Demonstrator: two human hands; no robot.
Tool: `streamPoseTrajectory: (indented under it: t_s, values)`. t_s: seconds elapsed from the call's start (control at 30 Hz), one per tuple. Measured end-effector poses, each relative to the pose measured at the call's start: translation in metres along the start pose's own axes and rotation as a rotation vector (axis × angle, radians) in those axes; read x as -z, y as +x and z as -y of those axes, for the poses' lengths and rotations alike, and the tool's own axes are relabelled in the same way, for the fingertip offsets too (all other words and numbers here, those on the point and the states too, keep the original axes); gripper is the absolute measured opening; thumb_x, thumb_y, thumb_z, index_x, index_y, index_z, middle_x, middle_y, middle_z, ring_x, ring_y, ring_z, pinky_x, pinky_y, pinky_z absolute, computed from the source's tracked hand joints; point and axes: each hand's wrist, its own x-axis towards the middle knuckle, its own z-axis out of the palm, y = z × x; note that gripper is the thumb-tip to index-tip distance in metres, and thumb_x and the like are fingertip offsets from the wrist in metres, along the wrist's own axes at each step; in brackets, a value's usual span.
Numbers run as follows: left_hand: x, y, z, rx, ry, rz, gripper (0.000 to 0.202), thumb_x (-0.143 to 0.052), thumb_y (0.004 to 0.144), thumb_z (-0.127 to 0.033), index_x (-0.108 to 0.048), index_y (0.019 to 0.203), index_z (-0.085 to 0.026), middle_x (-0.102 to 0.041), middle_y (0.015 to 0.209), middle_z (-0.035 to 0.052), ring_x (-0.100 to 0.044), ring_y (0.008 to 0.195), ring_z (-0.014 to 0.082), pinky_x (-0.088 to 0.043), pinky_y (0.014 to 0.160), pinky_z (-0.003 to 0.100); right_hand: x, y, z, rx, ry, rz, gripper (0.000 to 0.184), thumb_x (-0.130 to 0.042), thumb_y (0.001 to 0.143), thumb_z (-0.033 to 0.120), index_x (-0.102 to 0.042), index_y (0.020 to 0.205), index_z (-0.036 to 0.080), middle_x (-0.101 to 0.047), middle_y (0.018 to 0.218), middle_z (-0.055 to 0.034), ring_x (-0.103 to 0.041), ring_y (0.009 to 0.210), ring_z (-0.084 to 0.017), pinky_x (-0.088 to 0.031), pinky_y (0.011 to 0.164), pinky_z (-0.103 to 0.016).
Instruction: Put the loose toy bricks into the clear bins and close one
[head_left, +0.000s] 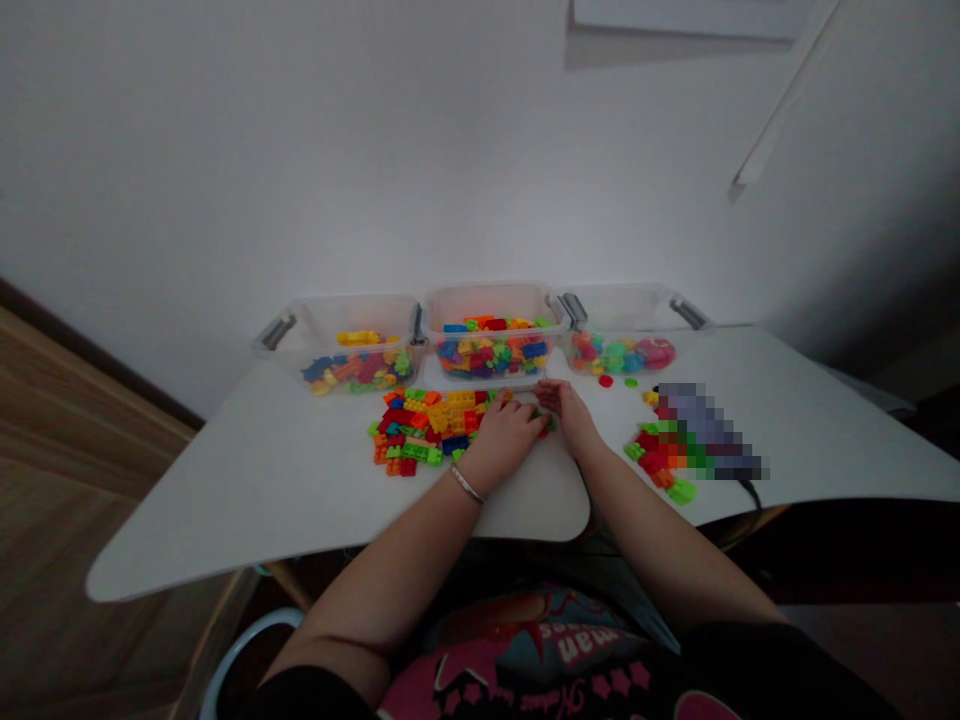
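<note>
A pile of colourful toy building bricks [431, 430] lies on the white table in front of me. My left hand [511, 435], with a bangle at the wrist, rests over the right end of this pile, its fingers bent and slightly apart. A few green and red bricks [547, 426] show by its fingertips. My right hand [568, 408] is cupped just to the right, fingers stretched leftward, close to the left fingertips. No brick is visibly gripped in either hand; the palms' undersides are hidden.
Along the wall stand three clear plastic bins: a left bin [341, 315] and a middle bin [491, 300] with bricks, a right bin [622, 305] with rounder pieces. Red and green discs, a smaller brick pile [654, 455] and a blurred-out object [709, 430] lie on the table [285, 490] at right.
</note>
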Motion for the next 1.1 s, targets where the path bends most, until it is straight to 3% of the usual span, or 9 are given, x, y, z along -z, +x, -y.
streamPoseTrajectory:
  t_s: [0.33,0.53,0.67,0.87,1.0,1.1]
  values:
    - [0.003,0.002,0.003,0.102,-0.012,0.079,0.027,-0.046,0.095,-0.019,-0.065,0.115,-0.021,-0.069,0.102,0.0069,-0.062,0.096,0.0230,-0.044,0.087,0.041,-0.001,-0.002,0.003,0.021,-0.070,0.042,0.066,-0.026,0.084,0.076,-0.060,0.098,0.021,-0.068,0.095,-0.0093,-0.061,0.082,-0.019,-0.052,0.078,-0.038]
    - [0.001,0.002,0.010,0.118,-0.069,0.028,0.026,-0.049,0.093,-0.018,-0.067,0.112,-0.021,-0.071,0.099,0.0063,-0.063,0.096,0.0232,-0.047,0.085,0.040,0.000,-0.006,0.009,0.020,-0.080,0.062,0.062,-0.032,0.085,0.073,-0.061,0.098,0.021,-0.068,0.096,-0.0080,-0.062,0.082,-0.018,-0.052,0.080,-0.036]
    - [0.011,0.000,0.022,0.219,-0.260,-0.198,0.032,-0.053,0.090,-0.017,-0.064,0.119,-0.021,-0.072,0.101,0.0065,-0.064,0.096,0.0207,-0.048,0.090,0.039,0.001,-0.008,0.013,0.046,-0.137,0.090,0.057,-0.031,0.088,0.068,-0.063,0.098,0.022,-0.068,0.095,-0.0065,-0.062,0.086,-0.018,-0.051,0.082,-0.036]
    - [0.038,-0.008,0.050,0.346,-0.574,-0.592,0.023,-0.054,0.091,-0.025,-0.065,0.111,-0.021,-0.071,0.109,0.0058,-0.065,0.102,0.0184,-0.051,0.094,0.035,0.001,-0.008,0.017,0.050,-0.310,0.131,0.039,-0.043,0.087,0.053,-0.068,0.091,0.022,-0.069,0.097,-0.0067,-0.062,0.092,-0.022,-0.048,0.087,-0.040]
    - [0.063,-0.014,0.088,0.533,-0.656,-0.865,0.022,-0.054,0.089,-0.027,-0.062,0.107,-0.018,-0.070,0.104,0.0062,-0.067,0.094,0.0157,-0.054,0.087,0.030,0.000,-0.009,0.024,0.131,-0.395,0.173,0.030,-0.047,0.086,0.045,-0.070,0.088,0.024,-0.070,0.094,-0.0067,-0.062,0.094,-0.024,-0.046,0.090,-0.041]
    - [0.084,-0.020,0.123,0.676,-0.542,-0.955,0.020,-0.056,0.085,-0.025,-0.063,0.102,-0.016,-0.070,0.102,0.0059,-0.065,0.093,0.0150,-0.051,0.088,0.028,-0.001,-0.010,0.028,0.185,-0.419,0.221,0.031,-0.047,0.087,0.044,-0.071,0.088,0.025,-0.071,0.093,-0.0070,-0.062,0.094,-0.025,-0.046,0.090,-0.041]
